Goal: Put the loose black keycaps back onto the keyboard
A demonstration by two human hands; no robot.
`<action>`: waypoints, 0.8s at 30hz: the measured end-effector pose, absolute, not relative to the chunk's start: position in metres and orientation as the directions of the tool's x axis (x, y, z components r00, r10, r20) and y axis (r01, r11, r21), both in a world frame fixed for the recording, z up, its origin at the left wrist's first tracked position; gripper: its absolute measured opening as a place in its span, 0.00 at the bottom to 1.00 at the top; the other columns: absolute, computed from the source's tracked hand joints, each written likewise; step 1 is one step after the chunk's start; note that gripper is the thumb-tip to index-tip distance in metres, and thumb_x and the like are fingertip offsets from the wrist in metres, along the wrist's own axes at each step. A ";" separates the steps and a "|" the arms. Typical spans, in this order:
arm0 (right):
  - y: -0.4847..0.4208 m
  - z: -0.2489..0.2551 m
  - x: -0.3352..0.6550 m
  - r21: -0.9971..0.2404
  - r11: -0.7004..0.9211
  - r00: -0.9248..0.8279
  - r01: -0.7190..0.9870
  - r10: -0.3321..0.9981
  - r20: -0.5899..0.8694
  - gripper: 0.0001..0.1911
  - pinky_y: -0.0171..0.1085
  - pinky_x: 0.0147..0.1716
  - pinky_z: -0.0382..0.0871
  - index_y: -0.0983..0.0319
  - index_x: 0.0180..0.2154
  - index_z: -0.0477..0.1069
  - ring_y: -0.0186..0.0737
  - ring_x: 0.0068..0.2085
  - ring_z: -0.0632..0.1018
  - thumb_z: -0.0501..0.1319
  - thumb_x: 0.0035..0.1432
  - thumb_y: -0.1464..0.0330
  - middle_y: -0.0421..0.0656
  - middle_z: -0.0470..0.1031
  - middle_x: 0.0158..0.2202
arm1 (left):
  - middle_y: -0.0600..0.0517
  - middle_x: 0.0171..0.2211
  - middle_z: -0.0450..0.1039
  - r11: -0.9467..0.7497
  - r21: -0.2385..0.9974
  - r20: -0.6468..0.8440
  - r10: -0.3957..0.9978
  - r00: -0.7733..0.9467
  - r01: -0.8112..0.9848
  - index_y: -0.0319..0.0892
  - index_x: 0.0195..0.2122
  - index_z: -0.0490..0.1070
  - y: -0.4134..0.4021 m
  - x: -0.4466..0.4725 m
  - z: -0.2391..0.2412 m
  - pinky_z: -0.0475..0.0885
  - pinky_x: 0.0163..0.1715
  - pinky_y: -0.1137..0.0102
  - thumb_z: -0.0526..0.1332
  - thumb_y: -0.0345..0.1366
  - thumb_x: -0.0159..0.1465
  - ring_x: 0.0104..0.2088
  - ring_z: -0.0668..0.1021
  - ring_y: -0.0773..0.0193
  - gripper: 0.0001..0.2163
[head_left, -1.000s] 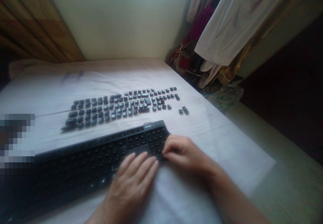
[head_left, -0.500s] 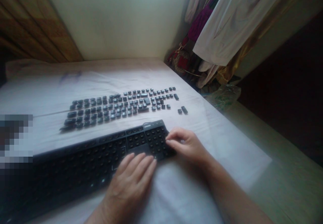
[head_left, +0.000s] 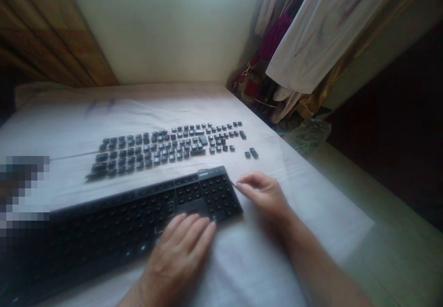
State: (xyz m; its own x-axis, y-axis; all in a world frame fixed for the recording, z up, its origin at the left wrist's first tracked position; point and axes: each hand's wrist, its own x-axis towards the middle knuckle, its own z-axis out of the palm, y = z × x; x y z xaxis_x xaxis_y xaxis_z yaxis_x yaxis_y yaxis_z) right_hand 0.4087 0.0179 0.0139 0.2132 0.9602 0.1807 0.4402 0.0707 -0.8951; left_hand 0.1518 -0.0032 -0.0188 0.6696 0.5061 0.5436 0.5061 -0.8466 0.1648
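Note:
A black keyboard base with its keycaps removed lies across the white cloth. My left hand rests flat on its near edge, fingers stretched out together. My right hand sits just off the keyboard's right end, fingers curled with thumb and forefinger pinched; whatever is between them is too small to make out. Beyond the keyboard, several loose black keycaps are laid out in rows. Two more keycaps lie apart at the right of those rows.
The white cloth covers a bed or table whose right edge drops to a pale floor. Hanging clothes and a red bag crowd the back right corner. A wooden panel stands back left.
My right hand has lifted off the number-pad corner and moved right and away, clear of the keyboard's end. My left hand stays in place.

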 end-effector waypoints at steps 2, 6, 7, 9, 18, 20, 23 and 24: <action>0.019 0.012 0.412 -0.902 0.063 0.314 0.426 0.925 0.212 0.09 0.37 0.28 0.73 0.60 0.27 0.76 0.40 0.27 0.77 0.66 0.52 0.61 0.42 0.78 0.25 | 0.51 0.48 0.78 -0.848 0.168 0.556 0.503 0.662 0.503 0.44 0.53 0.74 -0.002 0.151 -0.019 0.56 0.64 0.65 0.50 0.33 0.73 0.52 0.75 0.62 0.15; 0.024 0.008 0.423 -0.916 0.003 0.485 0.400 0.848 0.215 0.12 0.39 0.31 0.75 0.60 0.29 0.75 0.43 0.30 0.79 0.66 0.51 0.58 0.43 0.80 0.27 | 0.53 0.48 0.78 -0.859 0.131 0.597 0.467 0.652 0.495 0.46 0.52 0.75 0.001 0.150 -0.030 0.54 0.65 0.67 0.52 0.35 0.72 0.51 0.75 0.63 0.14; 0.025 0.007 0.426 -0.916 -0.013 0.506 0.401 0.837 0.209 0.13 0.40 0.32 0.76 0.60 0.29 0.75 0.43 0.30 0.79 0.66 0.51 0.57 0.44 0.80 0.27 | 0.53 0.48 0.78 -0.863 0.111 0.607 0.452 0.654 0.493 0.46 0.52 0.75 0.003 0.149 -0.034 0.54 0.65 0.66 0.53 0.34 0.71 0.51 0.75 0.64 0.14; 0.027 0.004 0.428 -0.911 -0.035 0.518 0.412 0.831 0.202 0.14 0.41 0.32 0.76 0.60 0.30 0.75 0.44 0.31 0.80 0.64 0.52 0.56 0.45 0.80 0.28 | 0.53 0.48 0.78 -0.871 0.072 0.640 0.414 0.647 0.486 0.47 0.51 0.75 0.005 0.149 -0.042 0.54 0.65 0.66 0.53 0.35 0.72 0.50 0.75 0.64 0.13; 0.028 0.031 0.440 -0.682 -0.051 0.108 0.729 0.993 0.042 0.12 0.41 0.36 0.76 0.60 0.36 0.82 0.47 0.36 0.82 0.62 0.54 0.63 0.46 0.84 0.36 | 0.55 0.44 0.77 -0.871 -0.016 0.725 0.328 0.606 0.491 0.47 0.46 0.77 0.013 0.154 -0.043 0.54 0.64 0.68 0.47 0.34 0.75 0.48 0.75 0.66 0.16; 0.038 0.044 0.453 -0.543 -0.004 0.054 0.840 0.996 0.077 0.11 0.39 0.36 0.76 0.59 0.37 0.82 0.45 0.36 0.82 0.62 0.56 0.64 0.45 0.84 0.38 | 0.55 0.44 0.77 -0.869 -0.011 0.729 0.331 0.599 0.494 0.47 0.46 0.77 0.013 0.154 -0.041 0.56 0.63 0.68 0.47 0.35 0.75 0.48 0.75 0.66 0.17; 0.063 0.050 0.475 -0.331 0.017 0.071 0.944 0.965 0.254 0.10 0.40 0.34 0.75 0.56 0.37 0.81 0.43 0.33 0.81 0.61 0.58 0.65 0.44 0.83 0.37 | 0.55 0.44 0.78 -0.874 0.008 0.732 0.337 0.593 0.487 0.46 0.46 0.77 0.013 0.155 -0.041 0.57 0.62 0.69 0.48 0.34 0.75 0.47 0.75 0.66 0.16; 0.071 0.047 0.480 -0.313 0.020 0.071 0.949 0.958 0.277 0.10 0.42 0.36 0.75 0.56 0.36 0.81 0.45 0.35 0.81 0.61 0.58 0.66 0.44 0.83 0.38 | 0.55 0.44 0.78 -0.876 0.015 0.732 0.338 0.591 0.483 0.46 0.46 0.77 0.013 0.155 -0.041 0.57 0.62 0.69 0.48 0.34 0.75 0.47 0.75 0.66 0.16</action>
State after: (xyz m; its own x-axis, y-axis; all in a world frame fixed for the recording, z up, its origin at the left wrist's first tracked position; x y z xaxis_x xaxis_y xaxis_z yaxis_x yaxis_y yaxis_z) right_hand 0.4802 0.0711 0.0474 0.0709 0.9582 0.2771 0.9494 0.0204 -0.3134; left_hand 0.1548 0.0127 -0.0410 0.5911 0.3381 0.7323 0.4829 -0.8756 0.0146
